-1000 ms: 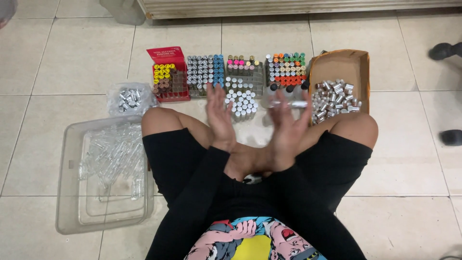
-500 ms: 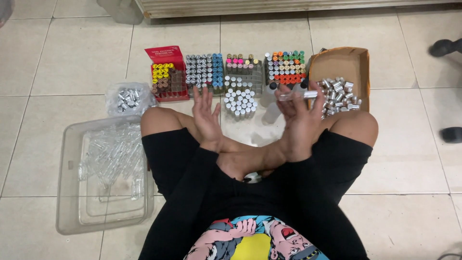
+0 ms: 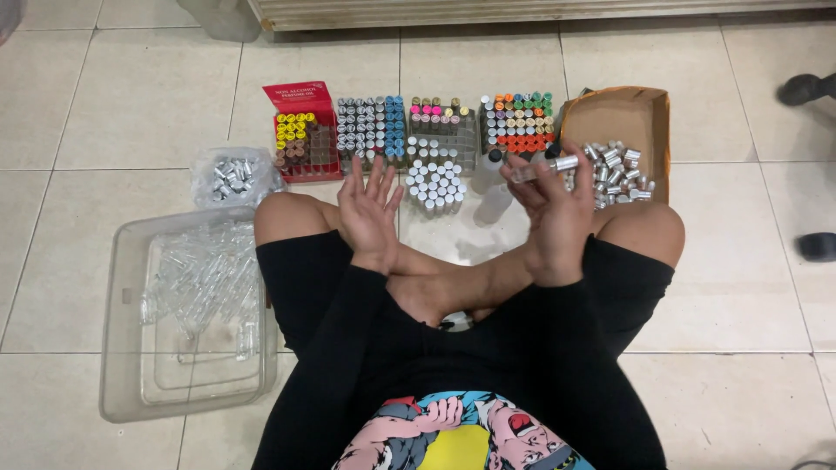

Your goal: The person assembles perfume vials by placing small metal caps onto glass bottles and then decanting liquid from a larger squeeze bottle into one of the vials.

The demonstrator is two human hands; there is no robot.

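The person sits cross-legged on a tiled floor (image 3: pixel 104 104). The left hand (image 3: pixel 367 209) is held up above the left knee, fingers spread and palm bare, holding nothing. The right hand (image 3: pixel 557 204) is raised above the right knee and grips a small clear vial (image 3: pixel 544 168) with a silver cap, held roughly level between the fingertips; the vial sits just in front of the cardboard box.

Ahead of the knees runs a row of trays: a red box (image 3: pixel 303 130) with yellow-capped and dark vials, a rack (image 3: pixel 372 129) of silver and blue caps, a clear rack (image 3: pixel 442 126) with pink and orange caps, and a rack (image 3: pixel 519 122) of mixed coloured caps. A cluster of white-capped vials (image 3: pixel 435 184) stands loose on the floor between the hands, with a clear bottle (image 3: pixel 492 187) just beside it. The cardboard box (image 3: pixel 631 117) on the right holds a heap of silver caps (image 3: pixel 614 170). On the left, a plastic bag (image 3: pixel 233 174) holds more silver pieces, and a large clear tub (image 3: pixel 187 318) contains empty glass vials.
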